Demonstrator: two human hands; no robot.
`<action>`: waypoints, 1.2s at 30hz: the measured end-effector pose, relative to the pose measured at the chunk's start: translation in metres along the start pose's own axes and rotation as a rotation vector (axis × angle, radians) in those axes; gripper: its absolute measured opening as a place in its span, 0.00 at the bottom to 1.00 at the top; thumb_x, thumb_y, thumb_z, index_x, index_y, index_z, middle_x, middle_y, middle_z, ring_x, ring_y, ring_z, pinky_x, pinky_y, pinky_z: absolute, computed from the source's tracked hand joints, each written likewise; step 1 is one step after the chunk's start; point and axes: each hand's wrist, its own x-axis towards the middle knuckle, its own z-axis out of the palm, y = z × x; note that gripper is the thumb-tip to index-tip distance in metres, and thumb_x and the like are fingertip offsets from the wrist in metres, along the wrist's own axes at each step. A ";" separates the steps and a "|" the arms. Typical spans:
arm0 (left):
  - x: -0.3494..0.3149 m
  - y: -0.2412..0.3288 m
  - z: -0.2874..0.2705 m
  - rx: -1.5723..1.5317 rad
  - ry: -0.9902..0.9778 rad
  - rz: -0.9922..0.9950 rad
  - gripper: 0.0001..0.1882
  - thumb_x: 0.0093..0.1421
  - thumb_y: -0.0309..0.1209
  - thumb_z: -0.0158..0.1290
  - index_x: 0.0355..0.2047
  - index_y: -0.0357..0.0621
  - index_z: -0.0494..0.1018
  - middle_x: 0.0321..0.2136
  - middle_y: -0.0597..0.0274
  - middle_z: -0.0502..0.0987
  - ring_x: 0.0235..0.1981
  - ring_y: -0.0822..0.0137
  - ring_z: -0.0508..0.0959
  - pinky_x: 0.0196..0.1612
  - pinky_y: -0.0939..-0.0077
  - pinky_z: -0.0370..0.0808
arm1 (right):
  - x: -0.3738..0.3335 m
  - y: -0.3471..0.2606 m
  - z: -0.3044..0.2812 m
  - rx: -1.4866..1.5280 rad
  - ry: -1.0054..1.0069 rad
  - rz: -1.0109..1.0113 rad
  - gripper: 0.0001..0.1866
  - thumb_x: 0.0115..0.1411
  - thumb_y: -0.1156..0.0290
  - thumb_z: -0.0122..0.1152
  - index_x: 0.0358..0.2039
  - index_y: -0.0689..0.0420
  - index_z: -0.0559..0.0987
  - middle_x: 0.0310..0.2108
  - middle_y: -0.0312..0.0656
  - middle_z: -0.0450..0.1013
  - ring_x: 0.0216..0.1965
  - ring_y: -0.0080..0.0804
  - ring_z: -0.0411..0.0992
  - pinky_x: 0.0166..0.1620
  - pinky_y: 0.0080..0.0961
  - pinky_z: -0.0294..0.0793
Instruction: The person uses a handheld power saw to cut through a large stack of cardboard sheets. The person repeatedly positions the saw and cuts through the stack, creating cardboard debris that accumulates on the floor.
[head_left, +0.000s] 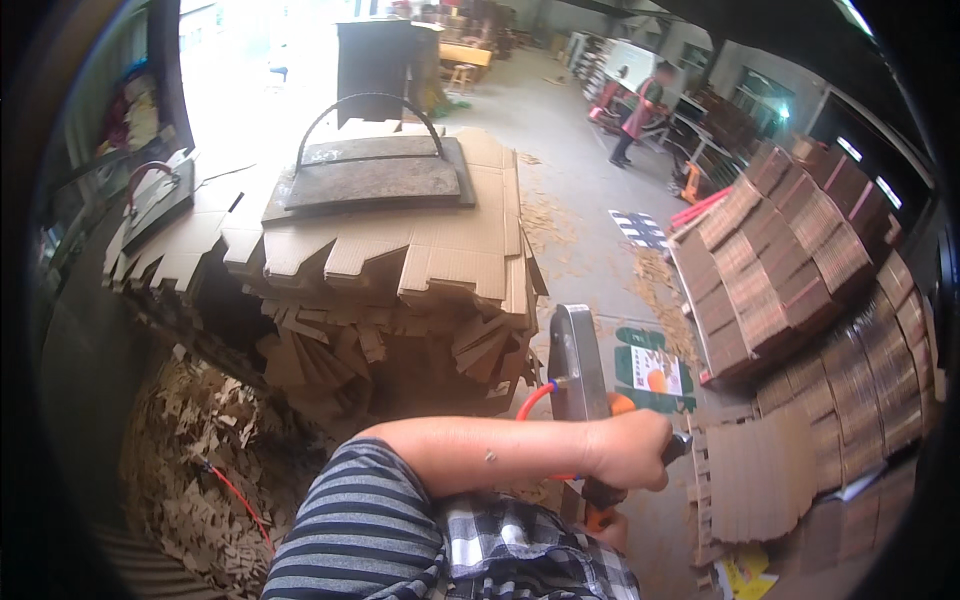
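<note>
A pneumatic tool (pixel 582 360) with a long grey metal housing, orange parts and a red air hose stands upright before me. My left arm, in a striped sleeve, reaches across my body to the right. My left hand (pixel 632 450) is closed in a fist at the tool, and a short metal end pokes out beyond it. Below it my right hand (pixel 612 530) shows only in part, wrapped at the tool's dark and orange lower end; most of its fingers are hidden. To the left stands a tall stack of die-cut cardboard sheets (pixel 460 245) with ragged, notched edges.
A metal plate with a hoop handle (pixel 375 180) lies on the stack; another weight (pixel 160 205) lies further left. Cardboard scraps (pixel 200 440) heap at lower left. Bundled cardboard (pixel 770 250) fills the right. A printed green sheet (pixel 655 370) lies on the floor. A person (pixel 640 115) stands far off.
</note>
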 end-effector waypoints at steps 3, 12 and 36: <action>0.007 0.004 0.007 -0.006 0.087 0.005 0.15 0.38 0.29 0.50 0.22 0.25 0.65 0.20 0.41 0.70 0.26 0.50 0.72 0.28 0.68 0.69 | 0.020 -0.024 -0.019 0.126 -0.064 -0.016 0.25 0.33 0.65 0.68 0.34 0.59 0.71 0.31 0.39 0.70 0.34 0.26 0.68 0.36 0.23 0.67; 0.013 0.031 -0.023 -0.091 0.303 -0.013 0.14 0.39 0.30 0.49 0.18 0.25 0.66 0.16 0.42 0.70 0.22 0.54 0.73 0.27 0.69 0.69 | 0.077 -0.057 -0.049 0.162 -0.001 -0.354 0.15 0.35 0.69 0.65 0.24 0.61 0.72 0.24 0.39 0.71 0.28 0.25 0.69 0.32 0.22 0.68; 0.087 -0.013 -0.065 -0.089 0.550 -0.095 0.15 0.38 0.30 0.49 0.22 0.26 0.65 0.20 0.41 0.70 0.25 0.51 0.72 0.29 0.67 0.68 | 0.216 -0.096 -0.102 0.296 -0.215 -0.218 0.15 0.39 0.76 0.59 0.31 0.61 0.71 0.27 0.35 0.69 0.27 0.24 0.66 0.29 0.22 0.67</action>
